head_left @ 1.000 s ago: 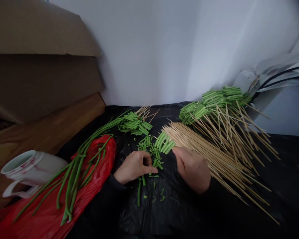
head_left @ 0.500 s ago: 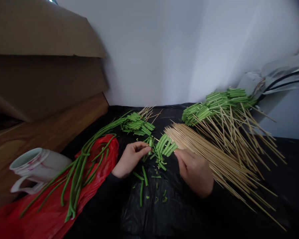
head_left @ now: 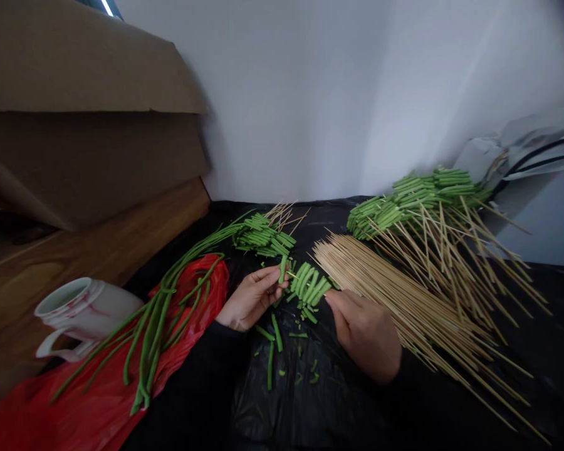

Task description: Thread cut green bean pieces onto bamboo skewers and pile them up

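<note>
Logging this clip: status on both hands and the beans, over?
Left hand pinching a cut bean piece. Right hand holding a skewer loaded with bean pieces. Loose skewers alongside, nothing blocking.

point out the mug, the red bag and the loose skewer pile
mug (head_left: 91,307): head view, on its white side wall
red bag (head_left: 188,326): head view, on bare plastic near its right end
skewer pile (head_left: 404,294): head view, mid-length of the sticks
</note>
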Demonstrator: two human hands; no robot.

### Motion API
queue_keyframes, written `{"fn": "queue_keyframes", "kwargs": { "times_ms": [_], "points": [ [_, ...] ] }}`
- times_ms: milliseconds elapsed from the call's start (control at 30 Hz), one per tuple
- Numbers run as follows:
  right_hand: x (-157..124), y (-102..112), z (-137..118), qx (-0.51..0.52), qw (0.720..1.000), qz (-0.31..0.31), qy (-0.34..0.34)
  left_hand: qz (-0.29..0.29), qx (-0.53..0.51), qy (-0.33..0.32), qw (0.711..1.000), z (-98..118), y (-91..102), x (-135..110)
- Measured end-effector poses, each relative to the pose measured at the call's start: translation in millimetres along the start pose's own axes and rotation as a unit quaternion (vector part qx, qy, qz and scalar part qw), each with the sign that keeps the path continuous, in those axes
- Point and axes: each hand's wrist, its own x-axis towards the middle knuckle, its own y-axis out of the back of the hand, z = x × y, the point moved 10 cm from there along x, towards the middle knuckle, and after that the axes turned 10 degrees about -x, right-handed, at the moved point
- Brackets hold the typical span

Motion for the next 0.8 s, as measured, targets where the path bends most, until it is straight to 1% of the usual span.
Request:
{"fn": "queue_keyframes", "kwargs": {
  "times_ms": [200, 333, 600, 800],
  "points": [
    [0.1, 1.1, -2.1, 0.009, 1.0, 0.003, 0.003, 0.001, -0.005, -0.003, 1.0, -0.7, -0.9, -1.0],
    [0.0, -1.1, -1.4, 0.007, 1.0, -0.007, 0.003, 0.004, -0.004, -0.012, 1.0, 0.7, -1.0, -1.4],
    [-0.6, -4.1, 0.2, 0.005, 1.0, -0.018, 0.001, 0.025, -0.003, -0.033, 0.999, 4.5, 3.6, 0.1],
    [-1.4, -6.2, -0.6, 0.004, 1.0, -0.021, 0.005, 0.036, 0.002, -0.027, 0.999, 2.6, 6.9, 1.1]
  ]
}}
